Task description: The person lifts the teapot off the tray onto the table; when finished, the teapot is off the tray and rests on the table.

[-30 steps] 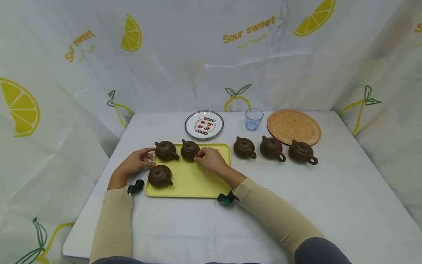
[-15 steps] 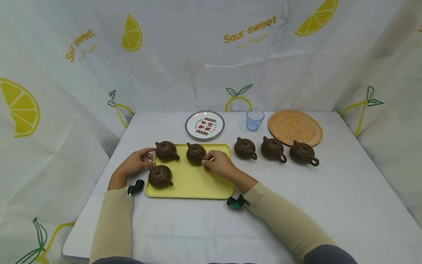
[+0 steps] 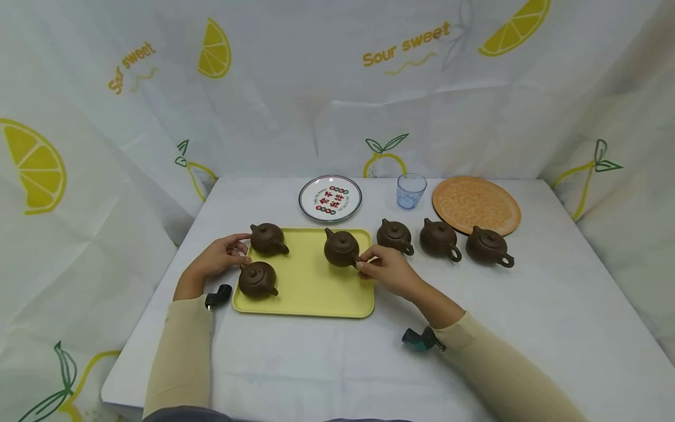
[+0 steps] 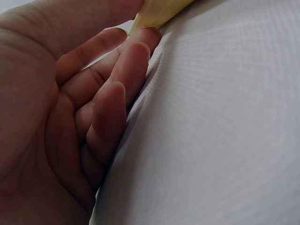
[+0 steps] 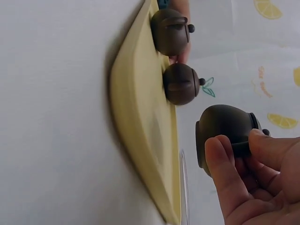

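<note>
My right hand [image 3: 389, 268] pinches the handle of a small dark brown teapot [image 3: 341, 248] between thumb and fingers, over the right part of the yellow tray [image 3: 311, 293]. In the right wrist view this teapot [image 5: 225, 124] is raised clear of the tray, its lid on. My left hand [image 3: 217, 258] rests at the tray's left edge, fingers relaxed, thumb and fingertips right at the rim; the left wrist view shows the fingers [image 4: 110, 112] low against the white cloth. Two matching teapots stand on the tray's left side, one far [image 3: 266, 239] and one near [image 3: 257, 279].
Right of the tray, several more brown teapots stand in a row, one of them close to my right hand [image 3: 439, 237]. Behind are a printed white plate [image 3: 321, 193], a blue-tinted glass [image 3: 410, 192] and a round orange-brown mat [image 3: 477, 202]. Lemon-print sheeting [image 3: 295, 88] encloses the white table.
My right hand has moved right with the teapot, from beside the far-left one to the tray's right part. My left hand stays at the tray's edge.
</note>
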